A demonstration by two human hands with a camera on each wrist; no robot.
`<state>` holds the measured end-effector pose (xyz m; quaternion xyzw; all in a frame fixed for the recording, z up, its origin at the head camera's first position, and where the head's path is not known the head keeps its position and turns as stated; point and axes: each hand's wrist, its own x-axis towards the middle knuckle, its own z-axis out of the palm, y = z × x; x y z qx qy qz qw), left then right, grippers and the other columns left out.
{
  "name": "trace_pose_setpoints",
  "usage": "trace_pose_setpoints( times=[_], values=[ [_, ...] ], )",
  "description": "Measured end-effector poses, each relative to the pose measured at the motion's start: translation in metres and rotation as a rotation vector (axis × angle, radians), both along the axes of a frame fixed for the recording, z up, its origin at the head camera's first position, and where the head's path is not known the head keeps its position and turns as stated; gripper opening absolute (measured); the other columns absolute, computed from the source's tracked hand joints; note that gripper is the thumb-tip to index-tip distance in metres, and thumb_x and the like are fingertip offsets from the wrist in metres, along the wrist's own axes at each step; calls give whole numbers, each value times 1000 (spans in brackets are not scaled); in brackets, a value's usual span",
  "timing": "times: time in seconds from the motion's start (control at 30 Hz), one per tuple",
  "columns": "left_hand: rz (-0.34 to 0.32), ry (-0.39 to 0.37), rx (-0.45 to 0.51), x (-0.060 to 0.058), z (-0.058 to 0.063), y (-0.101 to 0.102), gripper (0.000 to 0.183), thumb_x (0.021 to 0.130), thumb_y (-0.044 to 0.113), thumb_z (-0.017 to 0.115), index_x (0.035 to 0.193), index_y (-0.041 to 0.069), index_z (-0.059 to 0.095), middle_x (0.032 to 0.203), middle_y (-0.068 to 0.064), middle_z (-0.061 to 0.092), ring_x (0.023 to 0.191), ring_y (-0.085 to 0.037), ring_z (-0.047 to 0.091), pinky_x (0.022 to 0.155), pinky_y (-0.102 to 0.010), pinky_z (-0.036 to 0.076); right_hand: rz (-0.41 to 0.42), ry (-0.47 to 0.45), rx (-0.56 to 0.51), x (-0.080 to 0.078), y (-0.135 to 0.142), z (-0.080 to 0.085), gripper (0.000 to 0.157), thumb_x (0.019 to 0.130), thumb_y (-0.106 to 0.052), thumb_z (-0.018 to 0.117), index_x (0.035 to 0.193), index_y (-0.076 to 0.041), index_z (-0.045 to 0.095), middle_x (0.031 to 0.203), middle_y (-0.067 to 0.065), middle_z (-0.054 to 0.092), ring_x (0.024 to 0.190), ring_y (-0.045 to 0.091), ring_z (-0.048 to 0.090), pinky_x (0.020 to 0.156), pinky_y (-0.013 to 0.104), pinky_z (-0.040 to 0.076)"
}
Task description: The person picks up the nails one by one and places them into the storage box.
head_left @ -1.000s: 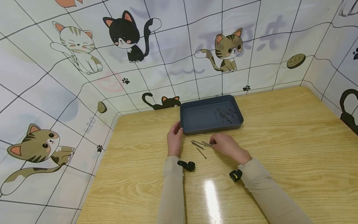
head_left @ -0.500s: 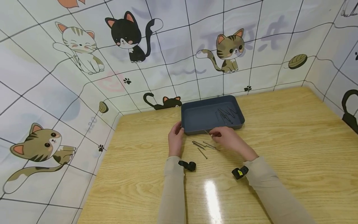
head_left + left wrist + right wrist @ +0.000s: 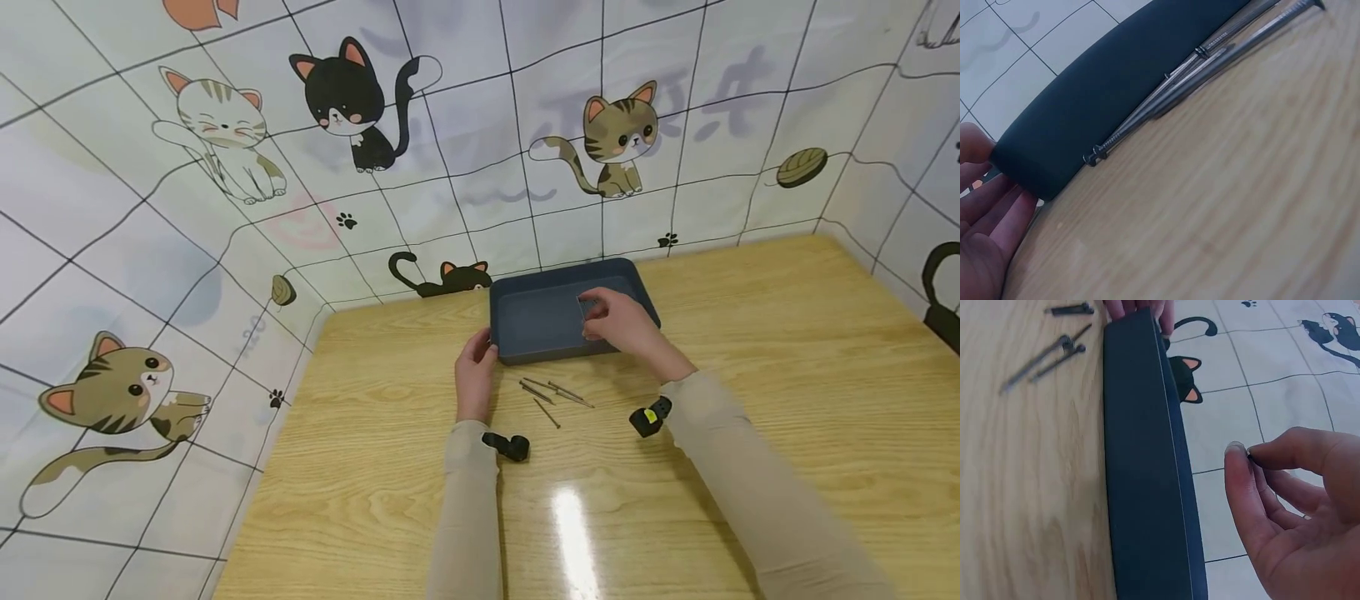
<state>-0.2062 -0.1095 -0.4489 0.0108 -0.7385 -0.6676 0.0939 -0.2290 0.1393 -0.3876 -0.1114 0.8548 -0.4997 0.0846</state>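
One dark blue-grey tray (image 3: 531, 327) sits on one wooden surface (image 3: 352, 450), and two hands are at it. The left hand (image 3: 475, 379) holds the tray's near left corner in its grip, thumb on the near side and fingers round the left end. The right hand (image 3: 626, 323) is above the tray's right half, its grip pinching one slim nail (image 3: 1249, 456) between thumb and fingertip; only a small dark end shows. How many nails lie inside the tray cannot be told, as this hand covers that part.

Five loose nails (image 3: 537, 393) lie on the surface just in front of the tray: two close together on the left, two on the right, and one nearest the person. Farther in front of the tray are two black wrist devices, one left (image 3: 510, 447) and one right (image 3: 651, 417). One printed black cat (image 3: 455, 282) peeks out beside the tray's far left corner.
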Motion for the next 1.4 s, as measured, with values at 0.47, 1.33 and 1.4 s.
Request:
trace_pose_setpoints(
  times=[0.47, 1.33, 1.4],
  values=[
    [20, -17, -13, -6, -8, -3, 37, 90, 12, 52, 127, 8, 51, 126, -9, 51, 113, -21, 48, 91, -36, 41, -27, -63, 6, -39, 5, -9, 52, 88, -5, 48, 137, -5, 31, 101, 22, 58, 82, 34, 61, 75, 46, 48],
    [4, -5, -17, -2, -1, -1, 38, 91, 12, 51, 128, 5, 49, 127, -12, 49, 114, -23, 47, 91, -36, 40, -70, 55, 475, -53, -5, -30, 36, 84, -3, 51, 119, 5, 50, 118, 25, 50, 67, 25, 56, 55, 34, 43],
    [4, -8, -15, -2, -1, -1, 38, 91, 11, 51, 128, 5, 49, 127, -12, 49, 114, -23, 47, 92, -36, 40, -73, 59, 496, -53, -7, -30, 36, 84, -4, 52, 119, 5, 52, 118, 24, 51, 68, 25, 57, 54, 34, 43]
  ],
)
